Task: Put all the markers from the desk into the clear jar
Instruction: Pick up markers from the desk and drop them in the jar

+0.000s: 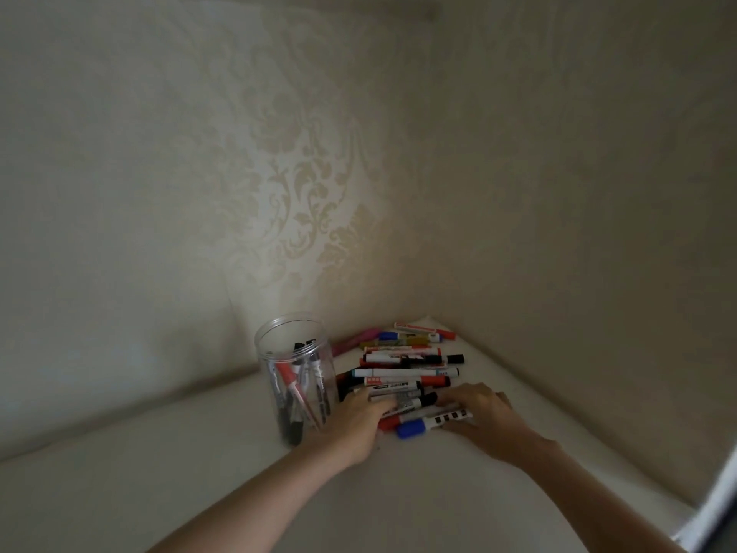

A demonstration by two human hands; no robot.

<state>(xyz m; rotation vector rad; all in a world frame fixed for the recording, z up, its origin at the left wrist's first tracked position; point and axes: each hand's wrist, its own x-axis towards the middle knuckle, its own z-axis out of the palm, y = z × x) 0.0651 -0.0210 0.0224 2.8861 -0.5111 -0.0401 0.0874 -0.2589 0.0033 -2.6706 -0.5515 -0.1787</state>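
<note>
A clear jar point(295, 377) stands on the white desk point(199, 472) and holds several markers, upright, with black and red caps. To its right lies a pile of markers point(406, 365) reaching into the corner. My left hand point(357, 423) is at the pile's near left end, its fingers curled over the end of a white marker with a black cap point(414, 401). My right hand point(488, 417) is at the near right end; fingers and thumb pinch a white marker with a blue cap point(422, 425). A red-capped marker point(389, 423) lies just beside it.
Two walls with pale patterned wallpaper point(303, 185) meet behind the pile and close in the desk's corner. The desk's right edge point(678, 524) runs down towards the lower right, with a light strip beyond it.
</note>
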